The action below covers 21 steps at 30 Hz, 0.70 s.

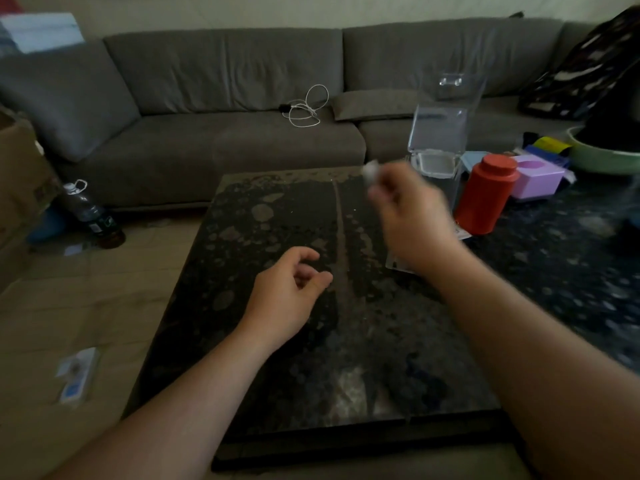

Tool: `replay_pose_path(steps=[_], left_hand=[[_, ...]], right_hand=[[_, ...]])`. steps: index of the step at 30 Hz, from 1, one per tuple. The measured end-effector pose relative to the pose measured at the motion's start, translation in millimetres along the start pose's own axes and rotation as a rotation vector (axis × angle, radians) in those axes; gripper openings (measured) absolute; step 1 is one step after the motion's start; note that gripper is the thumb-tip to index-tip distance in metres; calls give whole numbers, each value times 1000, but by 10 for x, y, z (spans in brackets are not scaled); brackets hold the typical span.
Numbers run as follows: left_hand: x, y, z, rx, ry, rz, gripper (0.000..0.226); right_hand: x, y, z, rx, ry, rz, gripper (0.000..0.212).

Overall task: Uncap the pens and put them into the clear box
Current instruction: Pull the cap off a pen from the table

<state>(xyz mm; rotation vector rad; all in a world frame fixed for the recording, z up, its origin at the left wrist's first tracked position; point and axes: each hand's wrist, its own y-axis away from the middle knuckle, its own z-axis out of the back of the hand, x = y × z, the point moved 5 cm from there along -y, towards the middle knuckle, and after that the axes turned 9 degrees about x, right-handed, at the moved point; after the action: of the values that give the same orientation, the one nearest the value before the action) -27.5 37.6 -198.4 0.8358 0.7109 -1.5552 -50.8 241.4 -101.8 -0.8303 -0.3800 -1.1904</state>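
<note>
A person's two bare hands are over a dark speckled stone bench, and the right hand pinches a small pale object.

The object is whitish and blurred, so one cannot tell if it is a pen or a cap; it sticks out above the fingertips of the raised right hand, just left of the clear plastic box. This box stands at the far right part of the bench with its transparent lid opened upward; what is inside is not readable. The left hand is lower and nearer, loosely curled, fingers released, grasping nothing. Beside the box stands a red round canister with a lid, and behind it a lilac tissue box. A grey sofa is behind the bench.
</note>
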Motion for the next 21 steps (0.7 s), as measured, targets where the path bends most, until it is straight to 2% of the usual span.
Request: replay_pose_path(steps=[3,5,7,11,15,19,21], left_hand=[[-38,14,-100,74,-30,-6,24],[-24,24,-120,100,-35,-9,23],[-13,31,-119,106,-59,-12,23],[-2,38,-103,93,-92,-8,22],[-8,50,-107,122,-106,-24,22],[8,50,-119,137,-138,-28,20],[21,40,-122,139,-154,-26,18]], right_hand=[[-177,-56,647,-388,-91,-60,5],[-363,-34,803,-472,-20,-102,8],[-586,-8,754,-394,69,-183,7],[-926,50,452,-126,328,-304,8],[-962,69,344,-78,346,-317,42],[-996,62,297,5,403,-320,31],[-1007,64,280,25,425,-299,33]])
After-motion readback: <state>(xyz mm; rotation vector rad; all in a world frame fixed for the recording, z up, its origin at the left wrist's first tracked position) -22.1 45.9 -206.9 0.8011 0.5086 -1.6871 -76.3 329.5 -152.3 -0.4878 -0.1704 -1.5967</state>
